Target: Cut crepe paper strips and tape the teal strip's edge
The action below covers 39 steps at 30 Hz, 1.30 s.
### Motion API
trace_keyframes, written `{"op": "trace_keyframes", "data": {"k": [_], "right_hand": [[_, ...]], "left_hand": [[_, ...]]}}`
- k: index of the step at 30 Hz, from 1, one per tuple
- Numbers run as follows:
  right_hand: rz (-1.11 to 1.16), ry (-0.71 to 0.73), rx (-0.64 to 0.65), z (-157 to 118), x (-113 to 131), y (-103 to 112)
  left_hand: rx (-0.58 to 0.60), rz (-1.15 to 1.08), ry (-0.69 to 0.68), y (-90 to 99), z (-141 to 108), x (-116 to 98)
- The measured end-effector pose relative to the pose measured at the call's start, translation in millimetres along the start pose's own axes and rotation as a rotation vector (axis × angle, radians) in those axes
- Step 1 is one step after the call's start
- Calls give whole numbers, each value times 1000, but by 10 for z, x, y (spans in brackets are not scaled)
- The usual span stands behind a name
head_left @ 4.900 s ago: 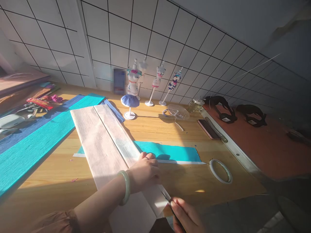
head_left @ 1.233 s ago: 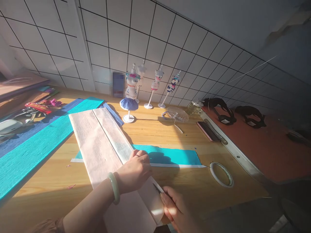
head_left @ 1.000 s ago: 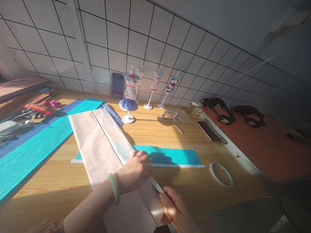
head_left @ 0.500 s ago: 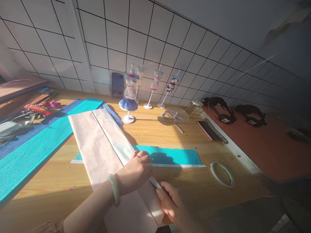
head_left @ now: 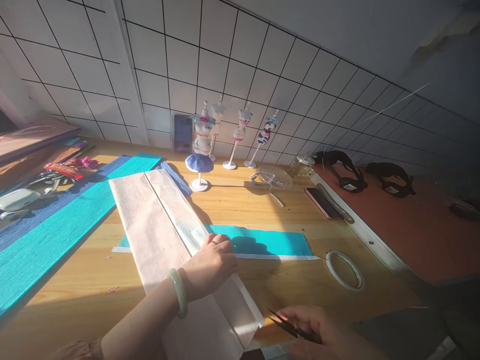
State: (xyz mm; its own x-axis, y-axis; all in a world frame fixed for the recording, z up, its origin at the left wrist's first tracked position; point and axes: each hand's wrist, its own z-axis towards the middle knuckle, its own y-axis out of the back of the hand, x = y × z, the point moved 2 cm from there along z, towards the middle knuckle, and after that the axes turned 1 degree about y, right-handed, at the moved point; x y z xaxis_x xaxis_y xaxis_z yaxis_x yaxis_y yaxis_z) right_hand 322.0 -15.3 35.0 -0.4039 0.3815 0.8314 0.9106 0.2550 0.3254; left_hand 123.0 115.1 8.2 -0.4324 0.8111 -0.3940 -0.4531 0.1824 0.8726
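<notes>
My left hand (head_left: 215, 260), with a pale green bangle on the wrist, is closed on the right edge of a long folded strip of pale pink crepe paper (head_left: 146, 225). The paper lies slantwise over a turquoise strip (head_left: 273, 242) with a white band along its near edge. To the right of the pink paper's near end, my right hand (head_left: 315, 325) is closed around small dark scissors (head_left: 288, 326). Their blades are apart and point left, clear of the paper. Some of the right hand's fingers are blurred.
Long turquoise crepe paper (head_left: 75, 230) lies at left. Small dress forms, one in a blue skirt (head_left: 200, 162), stand by the tiled wall. A tape roll (head_left: 345, 270), a phone (head_left: 323, 202), a jar (head_left: 302, 165) and black straps (head_left: 343, 172) are at right.
My right hand has moved right and away from the pink paper with the scissors, whose blades now show opened. My left hand has stayed in place on the paper.
</notes>
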Motion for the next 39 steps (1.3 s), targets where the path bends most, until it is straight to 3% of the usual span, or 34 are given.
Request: {"op": "trace_keyframes", "data": {"k": [2,6,8,15,20,28,32,39], "right_hand": [[60,1,2,28,53,17],[92,24,-241,210,126,-52],[59,84,-281,315,154,-155],[-8,198,-111,432,211,-425],[-72,178,-135,430,173,-442],[41,154,-184,429,97,-492],[89,174,-215,414,94,-517],[59,257,-315,409,136,-550]], "left_hand": [[-18,-7,2,-4,1,3],[-14,6,5,-20,1,5],[-9,13,13,-22,1,1],[32,15,42,35,9,-44],[33,-9,54,57,13,-46],[0,-79,104,140,-49,5],[-49,-96,230,177,-31,38],[-148,-202,699,353,-148,-54]]}}
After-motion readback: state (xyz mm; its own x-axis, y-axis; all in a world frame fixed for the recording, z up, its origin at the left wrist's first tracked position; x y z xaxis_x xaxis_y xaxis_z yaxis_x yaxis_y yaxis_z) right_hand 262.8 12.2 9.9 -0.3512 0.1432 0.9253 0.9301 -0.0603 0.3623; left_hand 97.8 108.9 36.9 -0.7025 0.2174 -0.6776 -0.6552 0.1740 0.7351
